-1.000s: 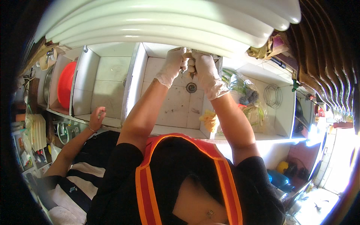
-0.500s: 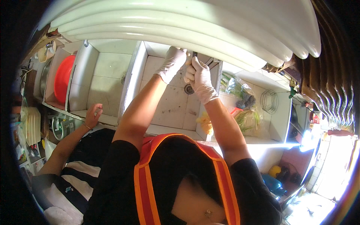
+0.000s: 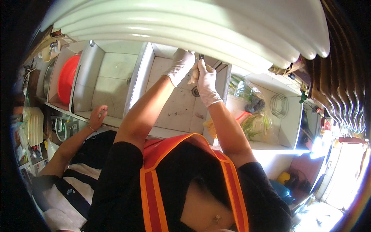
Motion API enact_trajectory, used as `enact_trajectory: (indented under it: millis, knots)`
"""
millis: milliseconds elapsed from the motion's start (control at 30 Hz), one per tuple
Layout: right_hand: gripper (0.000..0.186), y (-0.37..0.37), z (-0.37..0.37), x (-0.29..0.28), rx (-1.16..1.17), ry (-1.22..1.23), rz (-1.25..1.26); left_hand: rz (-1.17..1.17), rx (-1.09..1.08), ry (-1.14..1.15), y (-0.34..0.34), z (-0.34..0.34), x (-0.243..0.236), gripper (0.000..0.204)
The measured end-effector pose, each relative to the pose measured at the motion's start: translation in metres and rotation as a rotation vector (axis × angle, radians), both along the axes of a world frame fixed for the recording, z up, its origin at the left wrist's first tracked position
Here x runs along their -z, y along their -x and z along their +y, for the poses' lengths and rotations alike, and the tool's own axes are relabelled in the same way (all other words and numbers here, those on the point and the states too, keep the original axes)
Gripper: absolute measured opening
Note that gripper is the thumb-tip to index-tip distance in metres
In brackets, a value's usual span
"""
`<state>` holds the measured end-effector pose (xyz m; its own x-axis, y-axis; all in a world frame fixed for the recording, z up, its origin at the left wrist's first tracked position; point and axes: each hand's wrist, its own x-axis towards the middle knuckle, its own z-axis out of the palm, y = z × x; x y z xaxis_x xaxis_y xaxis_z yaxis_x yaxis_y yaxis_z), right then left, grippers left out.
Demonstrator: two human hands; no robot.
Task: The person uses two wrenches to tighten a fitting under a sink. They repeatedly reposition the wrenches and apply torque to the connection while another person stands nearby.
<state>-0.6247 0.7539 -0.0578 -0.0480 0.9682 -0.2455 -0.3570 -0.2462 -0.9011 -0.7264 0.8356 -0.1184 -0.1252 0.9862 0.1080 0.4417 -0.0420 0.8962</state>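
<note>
My left hand (image 3: 181, 66), in a white glove, is closed above the middle tiled basin (image 3: 176, 106); its fingertips and whatever they grip are hidden at the far side. My right hand (image 3: 208, 83), also gloved, is closed close beside it. A small dark piece (image 3: 201, 57) shows at the tip of its thumb, too little of it to name. Between the hands is a pale, lumpy shape (image 3: 193, 76); I cannot tell whether it is an object or gloved fingers. Below them lies the basin's round drain (image 3: 194, 91).
Left are another tiled basin (image 3: 116, 75) and a red tub (image 3: 68, 79). The right basin holds bagged green vegetables (image 3: 253, 125) and a wire rack (image 3: 279, 106). White ridged panels (image 3: 185, 27) hang overhead. At left, another person's bare hand (image 3: 98, 116) rests by the basin edge.
My right hand has turned slightly, its fingers shifting near the pale shape. The left hand has moved very slightly right and stays closed. The view has shifted a little.
</note>
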Motion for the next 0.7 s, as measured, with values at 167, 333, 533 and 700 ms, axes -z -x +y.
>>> enact_trajectory:
  millis: [167,333,533,700]
  knots:
    - [0.034,0.001,0.000,0.004,-0.003,0.024,0.057,0.012,0.039,-0.004,0.001,-0.002,0.000,0.018]
    - [0.034,0.001,0.000,0.004,-0.022,0.041,0.106,-0.039,0.061,0.041,0.006,-0.032,-0.053,0.020]
    - [0.041,0.000,0.003,-0.008,-0.078,0.234,0.436,-0.585,0.094,0.337,0.007,-0.055,-0.097,0.027]
    - [0.037,-0.017,0.010,-0.045,-0.254,0.358,0.447,-0.879,0.058,0.435,-0.002,-0.049,-0.096,0.028]
